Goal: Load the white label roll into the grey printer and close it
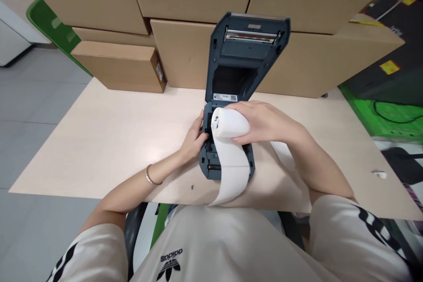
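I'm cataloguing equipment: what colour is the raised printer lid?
Dark blue-grey lid, seen best in the head view.

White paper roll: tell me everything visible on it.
The roll looks like smooth paper, wound thick, lying roughly sideways, dark patches at its left end's centre. The right hand grips its right part over the open device's base. A loose strip, crossed by a faint line, curves down past the base towards the table's near edge.

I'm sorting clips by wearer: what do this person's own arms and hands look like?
The left hand is gloveless, with a thin silvery bracelet near its wrist; the right hand is gloveless, no jewellery showing. White short sleeves carry black patterned bands.
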{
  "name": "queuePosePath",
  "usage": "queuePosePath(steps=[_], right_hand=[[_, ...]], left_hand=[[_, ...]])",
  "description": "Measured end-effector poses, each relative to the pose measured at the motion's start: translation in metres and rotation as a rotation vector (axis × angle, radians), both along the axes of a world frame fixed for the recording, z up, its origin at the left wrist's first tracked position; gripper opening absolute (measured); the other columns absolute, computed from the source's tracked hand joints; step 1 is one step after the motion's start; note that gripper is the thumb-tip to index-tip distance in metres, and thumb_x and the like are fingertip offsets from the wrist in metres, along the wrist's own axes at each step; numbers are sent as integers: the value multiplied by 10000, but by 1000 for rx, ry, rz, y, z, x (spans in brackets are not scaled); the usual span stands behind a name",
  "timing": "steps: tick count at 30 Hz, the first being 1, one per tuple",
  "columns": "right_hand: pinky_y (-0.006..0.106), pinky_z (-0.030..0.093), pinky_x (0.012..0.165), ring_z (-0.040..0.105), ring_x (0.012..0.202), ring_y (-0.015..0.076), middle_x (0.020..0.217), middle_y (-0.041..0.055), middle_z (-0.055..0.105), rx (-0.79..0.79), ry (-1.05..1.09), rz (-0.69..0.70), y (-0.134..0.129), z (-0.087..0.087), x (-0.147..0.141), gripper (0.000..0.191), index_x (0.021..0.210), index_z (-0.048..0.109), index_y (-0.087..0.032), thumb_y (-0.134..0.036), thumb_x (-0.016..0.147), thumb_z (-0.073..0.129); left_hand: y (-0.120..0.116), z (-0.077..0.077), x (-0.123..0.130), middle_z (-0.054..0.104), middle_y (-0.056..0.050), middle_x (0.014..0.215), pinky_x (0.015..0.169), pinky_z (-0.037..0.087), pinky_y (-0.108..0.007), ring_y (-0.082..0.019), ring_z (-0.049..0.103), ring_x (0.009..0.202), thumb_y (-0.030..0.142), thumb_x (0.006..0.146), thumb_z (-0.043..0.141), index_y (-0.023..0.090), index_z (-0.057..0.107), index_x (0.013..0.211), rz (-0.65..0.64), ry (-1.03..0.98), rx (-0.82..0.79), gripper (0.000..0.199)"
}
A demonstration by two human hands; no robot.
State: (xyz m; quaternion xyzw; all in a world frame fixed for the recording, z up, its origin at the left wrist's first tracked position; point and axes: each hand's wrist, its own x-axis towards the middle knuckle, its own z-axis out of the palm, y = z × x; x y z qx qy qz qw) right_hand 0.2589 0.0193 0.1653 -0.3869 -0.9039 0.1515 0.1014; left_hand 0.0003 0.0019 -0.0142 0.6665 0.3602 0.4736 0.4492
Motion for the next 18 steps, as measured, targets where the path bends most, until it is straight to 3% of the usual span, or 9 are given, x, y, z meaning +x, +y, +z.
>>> queuePosePath(steps=[7, 13, 18], right_hand=[[457, 539, 804, 775, 1051, 396, 1273, 101, 834, -42, -164, -51, 13, -4, -7, 601, 1343, 714, -269, -440, 781, 839], [457, 524, 961, 754, 1172, 393, 1315, 135, 806, -38, -296, -61, 24, -23, -21, 608, 1343, 706, -184, -367, 776, 827], [559, 492, 1122, 714, 1280, 433, 1401, 215, 764, 22, -305, -44, 22, -45, -25, 730, 1466, 658, -128, -372, 810, 865]], left_hand=[[-2, 3, 0, 396, -88, 1845, 1408, 340, -581, -367, 433, 1681, 247, 946, 608, 289, 305, 1786, 7, 23, -22, 894], [0, 4, 1, 420, -64, 1835, 1392, 365, -568, -361, 424, 1683, 257, 927, 614, 311, 338, 1772, 17, 26, -8, 891], [1, 2, 0, 386, -59, 1853, 1401, 344, -565, -363, 385, 1704, 280, 942, 626, 312, 327, 1776, 14, 28, -12, 886]])
